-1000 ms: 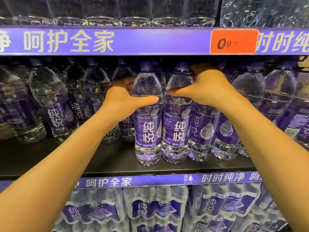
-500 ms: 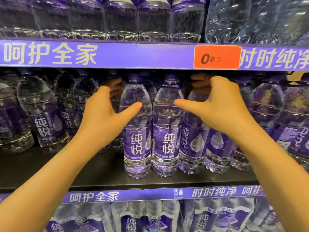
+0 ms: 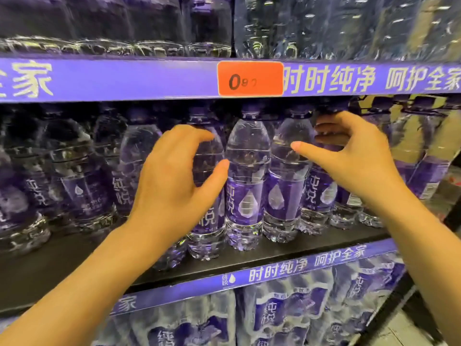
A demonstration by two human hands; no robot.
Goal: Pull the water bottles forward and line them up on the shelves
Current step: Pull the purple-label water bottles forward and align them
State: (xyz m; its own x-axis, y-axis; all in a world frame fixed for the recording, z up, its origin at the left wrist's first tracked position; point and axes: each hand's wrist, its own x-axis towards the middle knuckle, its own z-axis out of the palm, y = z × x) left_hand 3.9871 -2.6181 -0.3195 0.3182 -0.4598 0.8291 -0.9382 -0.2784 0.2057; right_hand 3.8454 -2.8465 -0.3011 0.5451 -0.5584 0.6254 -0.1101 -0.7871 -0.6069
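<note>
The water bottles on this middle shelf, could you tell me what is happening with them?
A person is fronting them. The left hand curls around a front-row bottle, and the right hand reaches around a bottle farther right. Several bottles already stand together near the shelf edge; those on the left sit farther back.

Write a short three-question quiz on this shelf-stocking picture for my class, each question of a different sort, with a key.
1. True or false: the orange price tag sits lower than the left hand and the right hand.
2. The labels on the water bottles are: A red, B purple, C green.
3. Fill in: the bottles under the worked shelf are wrapped in plastic as ____.

Key: 1 false; 2 B; 3 packs.
</note>
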